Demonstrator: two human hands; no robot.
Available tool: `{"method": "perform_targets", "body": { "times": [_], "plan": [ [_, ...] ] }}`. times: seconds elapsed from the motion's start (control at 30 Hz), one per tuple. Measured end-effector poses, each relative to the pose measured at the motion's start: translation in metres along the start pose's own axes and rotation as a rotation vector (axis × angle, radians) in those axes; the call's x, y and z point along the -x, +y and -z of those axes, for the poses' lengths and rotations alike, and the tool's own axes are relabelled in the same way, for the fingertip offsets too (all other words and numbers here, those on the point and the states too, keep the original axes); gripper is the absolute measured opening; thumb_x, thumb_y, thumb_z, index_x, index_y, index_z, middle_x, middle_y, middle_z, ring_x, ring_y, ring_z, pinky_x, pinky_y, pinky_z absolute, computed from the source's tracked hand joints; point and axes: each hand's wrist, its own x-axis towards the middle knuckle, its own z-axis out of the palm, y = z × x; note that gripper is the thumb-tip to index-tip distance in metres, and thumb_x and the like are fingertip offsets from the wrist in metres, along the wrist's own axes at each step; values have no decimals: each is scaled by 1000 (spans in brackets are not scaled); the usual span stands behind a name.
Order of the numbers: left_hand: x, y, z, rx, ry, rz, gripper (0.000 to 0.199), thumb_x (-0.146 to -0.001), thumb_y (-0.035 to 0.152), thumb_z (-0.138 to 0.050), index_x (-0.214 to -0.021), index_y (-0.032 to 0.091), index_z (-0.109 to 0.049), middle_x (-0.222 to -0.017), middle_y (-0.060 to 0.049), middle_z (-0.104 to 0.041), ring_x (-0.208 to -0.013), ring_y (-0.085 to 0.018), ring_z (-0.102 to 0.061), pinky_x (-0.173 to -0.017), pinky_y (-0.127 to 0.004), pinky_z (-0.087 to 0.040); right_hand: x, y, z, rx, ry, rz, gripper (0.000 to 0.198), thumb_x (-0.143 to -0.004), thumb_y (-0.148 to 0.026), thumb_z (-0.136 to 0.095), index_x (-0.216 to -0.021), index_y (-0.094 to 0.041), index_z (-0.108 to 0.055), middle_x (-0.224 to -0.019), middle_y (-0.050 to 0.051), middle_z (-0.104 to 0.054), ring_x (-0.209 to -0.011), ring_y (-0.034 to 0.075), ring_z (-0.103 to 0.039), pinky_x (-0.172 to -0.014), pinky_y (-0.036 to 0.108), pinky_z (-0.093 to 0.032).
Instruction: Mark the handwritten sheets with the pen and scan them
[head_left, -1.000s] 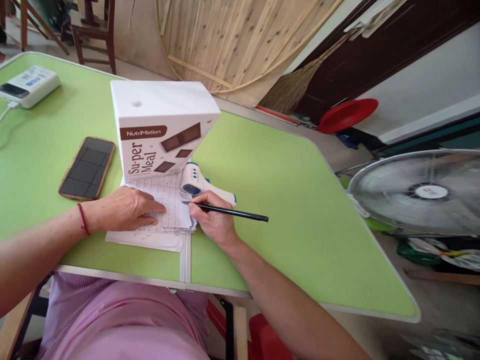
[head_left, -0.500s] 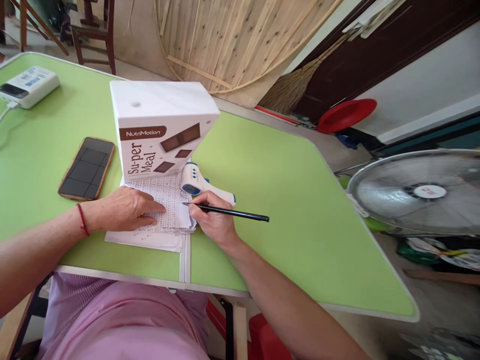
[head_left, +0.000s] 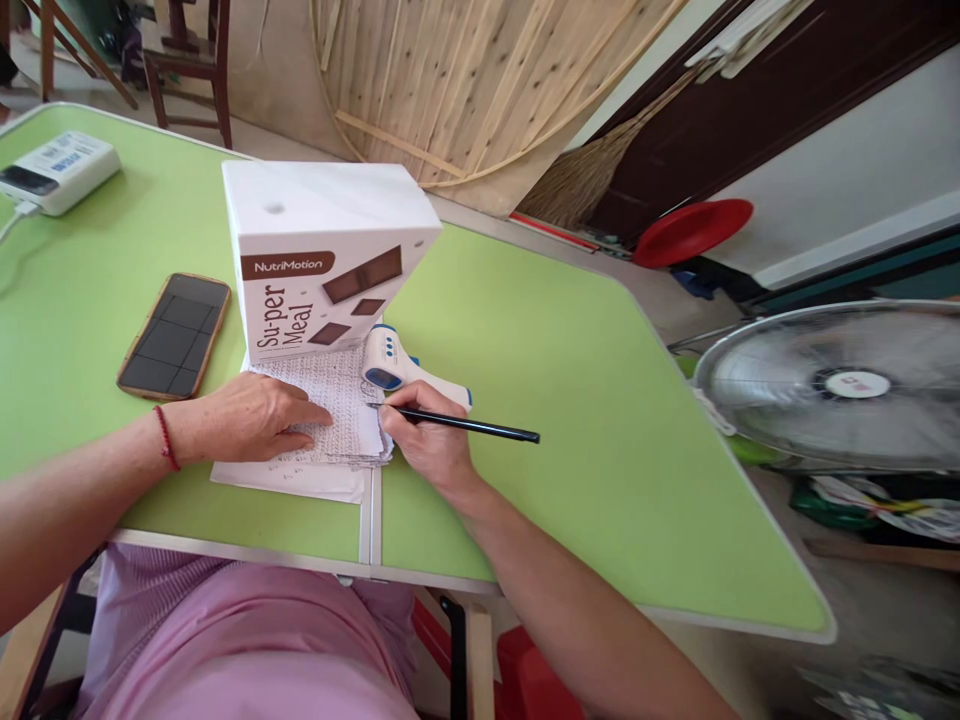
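My left hand (head_left: 262, 418) lies flat on handwritten sheets of paper (head_left: 349, 385), its fingers stretched out toward the right. A red string bracelet (head_left: 166, 438) circles that wrist. Between the fingers of my right hand (head_left: 431, 440) is a slim black pen (head_left: 487, 428), its tip at the right side of the top sheet. Just beyond this hand lies a white and blue infrared thermometer (head_left: 409, 370), partly hidden by it. A white box (head_left: 300, 290) lettered "NutriMotion Su-per Meal" stands upright at the far edge of the papers.
Left of the box is a smartphone (head_left: 174, 335) in a brown-edged case. A white power bank (head_left: 64, 172) with a cable sits at the far left of the green folding table (head_left: 585, 400). Beyond the right edge stands a fan (head_left: 840, 385); a wooden chair (head_left: 187, 60) is behind.
The whole view has shifted very slightly. Both hands, the pen and the things on the table keep practically the same places.
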Motion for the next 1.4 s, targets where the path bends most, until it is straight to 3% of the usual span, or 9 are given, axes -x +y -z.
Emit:
{"method": "perform_targets", "body": {
  "times": [1.4],
  "plan": [
    [-1,2,2,-1,-32,25,22,-87,22,-71,-109,20,-75,-80,-4,-74,-68,-19,-66,-57,-28,-40,0,0,1,-29,15,28,8,-69,-20,-58,-62,-22,-57,-51,-5,-58,-42,10,-50,-42,22,-39]
  ]
}}
